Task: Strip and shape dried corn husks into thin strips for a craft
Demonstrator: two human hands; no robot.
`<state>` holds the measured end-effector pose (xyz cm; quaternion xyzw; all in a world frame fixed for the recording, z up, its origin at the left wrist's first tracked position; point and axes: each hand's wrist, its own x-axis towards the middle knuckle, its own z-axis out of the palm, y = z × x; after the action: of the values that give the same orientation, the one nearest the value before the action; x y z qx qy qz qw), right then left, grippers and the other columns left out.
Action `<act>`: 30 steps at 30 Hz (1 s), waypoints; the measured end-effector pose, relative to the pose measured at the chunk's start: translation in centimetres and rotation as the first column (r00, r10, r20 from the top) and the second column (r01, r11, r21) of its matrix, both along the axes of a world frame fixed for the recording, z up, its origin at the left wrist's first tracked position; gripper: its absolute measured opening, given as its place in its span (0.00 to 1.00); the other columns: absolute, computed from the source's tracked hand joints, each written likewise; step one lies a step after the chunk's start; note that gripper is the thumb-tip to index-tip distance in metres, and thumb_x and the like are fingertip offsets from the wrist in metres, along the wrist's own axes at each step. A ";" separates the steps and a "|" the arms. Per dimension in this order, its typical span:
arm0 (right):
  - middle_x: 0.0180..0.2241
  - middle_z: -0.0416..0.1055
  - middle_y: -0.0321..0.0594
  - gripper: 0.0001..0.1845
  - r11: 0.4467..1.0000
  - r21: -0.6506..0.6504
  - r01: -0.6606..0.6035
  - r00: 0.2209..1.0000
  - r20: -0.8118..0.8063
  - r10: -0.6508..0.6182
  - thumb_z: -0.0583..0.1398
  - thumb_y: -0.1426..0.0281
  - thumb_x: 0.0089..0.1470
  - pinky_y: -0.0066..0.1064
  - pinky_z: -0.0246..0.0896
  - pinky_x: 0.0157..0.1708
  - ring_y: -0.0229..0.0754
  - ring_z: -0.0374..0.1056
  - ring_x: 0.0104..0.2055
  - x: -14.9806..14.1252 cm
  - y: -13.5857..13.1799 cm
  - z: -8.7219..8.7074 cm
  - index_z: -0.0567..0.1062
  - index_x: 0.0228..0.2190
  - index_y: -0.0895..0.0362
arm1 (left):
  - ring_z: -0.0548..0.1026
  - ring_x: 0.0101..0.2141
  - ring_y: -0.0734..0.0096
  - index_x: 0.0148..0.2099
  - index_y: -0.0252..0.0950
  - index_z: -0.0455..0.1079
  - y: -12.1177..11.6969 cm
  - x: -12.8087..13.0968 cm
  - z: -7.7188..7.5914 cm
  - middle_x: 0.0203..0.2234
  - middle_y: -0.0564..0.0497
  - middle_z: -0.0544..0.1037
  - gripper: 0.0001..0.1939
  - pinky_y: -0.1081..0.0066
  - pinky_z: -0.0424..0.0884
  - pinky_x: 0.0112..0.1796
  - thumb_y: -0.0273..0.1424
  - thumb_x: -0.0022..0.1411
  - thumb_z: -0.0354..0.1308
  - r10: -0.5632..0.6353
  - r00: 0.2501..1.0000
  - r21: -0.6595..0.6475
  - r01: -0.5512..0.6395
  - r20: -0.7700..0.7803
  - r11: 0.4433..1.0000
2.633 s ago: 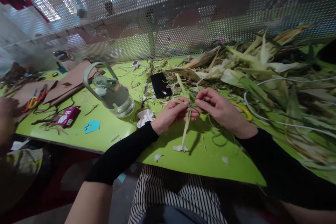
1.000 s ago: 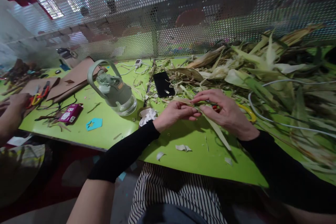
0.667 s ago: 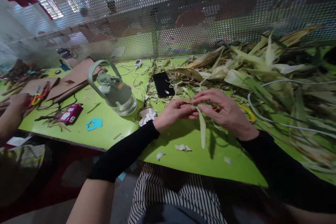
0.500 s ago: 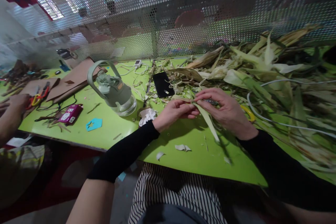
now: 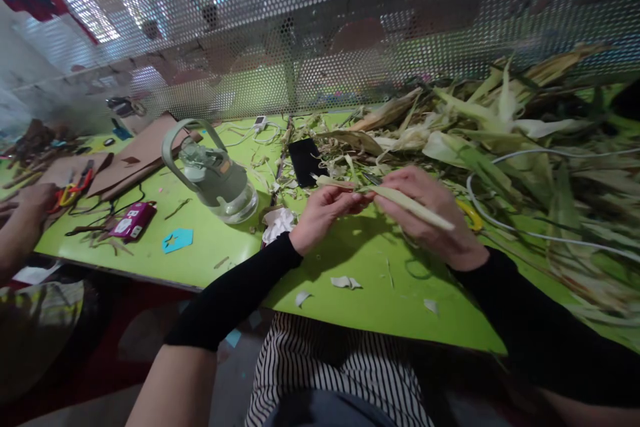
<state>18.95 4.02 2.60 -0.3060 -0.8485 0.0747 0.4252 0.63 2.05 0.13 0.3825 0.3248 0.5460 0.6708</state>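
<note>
A pale green strip of corn husk point(image 5: 416, 205) lies across the front of my right hand point(image 5: 427, 220), its free end pointing right. The bent fingers of that hand pinch near the strip's left end. My left hand point(image 5: 325, 210) is closed on the same piece, fingertips almost touching those of my right. A shorter end of husk point(image 5: 334, 183) sticks out leftward above my left fingers. A dark, thin tip point(image 5: 371, 178) shows behind my right fingers; what it belongs to is hidden. Both hands are just above the green table point(image 5: 360, 313).
A heap of corn husks point(image 5: 500, 127) fills the right side, crossed by a white cable point(image 5: 545, 237). A black phone point(image 5: 305, 161), crumpled tissue point(image 5: 278, 223) and green bottle point(image 5: 220, 177) stand leftward. Another person's hand point(image 5: 33, 207) is at far left, near orange-handled scissors point(image 5: 70, 193).
The strip's free end has swung from pointing down toward the table edge to pointing right, across my right hand. My left hand stays nearly in place.
</note>
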 end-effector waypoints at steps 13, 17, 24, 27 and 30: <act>0.26 0.72 0.38 0.08 0.966 -0.245 0.079 0.996 0.062 -0.065 0.58 0.63 0.61 0.36 0.60 0.25 0.44 0.68 0.26 -0.2 -0.2 0.9 0.72 0.31 0.51 | 0.75 0.31 0.73 0.40 0.32 0.77 0.3 -0.1 -0.5 0.29 0.49 0.80 0.17 0.68 0.72 0.40 0.40 0.54 0.69 0.033 0.967 0.146 0.004 -0.251 0.989; 0.22 0.69 0.34 0.05 0.960 -0.253 0.117 0.993 0.043 -0.109 0.59 0.64 0.61 0.33 0.58 0.23 0.40 0.64 0.22 -0.2 -0.5 0.7 0.71 0.33 0.51 | 0.74 0.30 0.74 0.38 0.31 0.77 0.2 -0.3 -0.4 0.29 0.49 0.79 0.14 0.68 0.71 0.39 0.39 0.59 0.66 0.051 0.942 0.189 0.014 -0.333 0.982; 0.43 0.77 0.46 0.12 0.988 0.150 0.032 0.995 0.092 -0.046 0.60 0.59 0.62 0.47 0.66 0.44 0.53 0.72 0.46 -0.1 0.3 -0.2 0.76 0.42 0.51 | 0.77 0.31 0.74 0.38 0.31 0.76 0.2 -0.4 -0.2 0.30 0.48 0.81 0.23 0.67 0.73 0.40 0.47 0.52 0.70 -0.004 0.978 0.146 0.035 -0.207 0.989; 0.40 0.79 0.43 0.08 0.966 0.243 0.089 0.989 0.096 -0.116 0.60 0.62 0.64 0.45 0.65 0.42 0.51 0.72 0.42 0.1 0.2 -0.2 0.78 0.38 0.50 | 0.76 0.31 0.74 0.38 0.31 0.78 0.2 -0.2 -0.2 0.30 0.48 0.81 0.26 0.67 0.73 0.40 0.50 0.50 0.70 -0.031 0.969 0.145 0.068 -0.245 0.987; 0.36 0.80 0.42 0.06 0.973 0.202 0.112 0.993 0.010 -0.117 0.62 0.64 0.63 0.44 0.65 0.41 0.50 0.73 0.39 0.1 -0.1 -0.2 0.79 0.36 0.50 | 0.77 0.32 0.72 0.38 0.32 0.79 0.1 0.0 -0.2 0.30 0.47 0.82 0.25 0.67 0.73 0.41 0.50 0.52 0.68 -0.045 0.958 0.149 0.090 -0.282 0.985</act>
<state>19.05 3.92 2.40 -0.3106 -0.8373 -0.0394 0.4483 0.58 2.11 -0.10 0.5190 0.3572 0.4881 0.6040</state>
